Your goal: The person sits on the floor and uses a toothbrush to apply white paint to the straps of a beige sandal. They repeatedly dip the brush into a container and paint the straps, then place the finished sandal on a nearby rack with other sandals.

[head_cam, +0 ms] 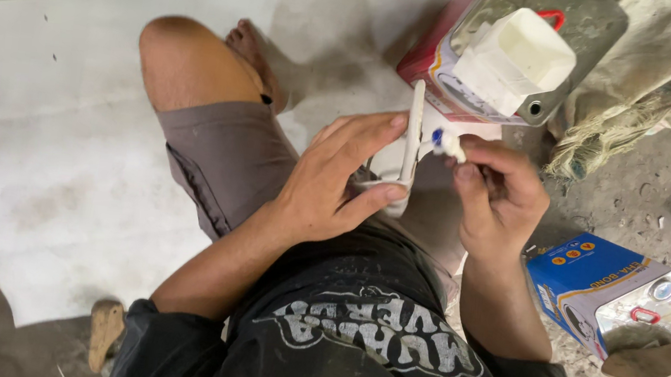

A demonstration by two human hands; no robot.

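Left hand [336, 180] pinches a thin white sole piece [412, 138] on edge, fingers closed round it, just below the red tin [431, 66]. Right hand [496, 197] is closed on a small blue-tipped brush [443, 141] touching the piece. Steady strokes with the piece held firmly upright would likely spread evenly. Two tins show: the red one, and a blue tin [591, 282] well below it.

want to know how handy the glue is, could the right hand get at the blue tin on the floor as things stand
Probably yes. The blue tin lies on the floor just beside the right forearm, with nothing between them. But the right hand is pinching a small white applicator, so it would need to free its fingers first.
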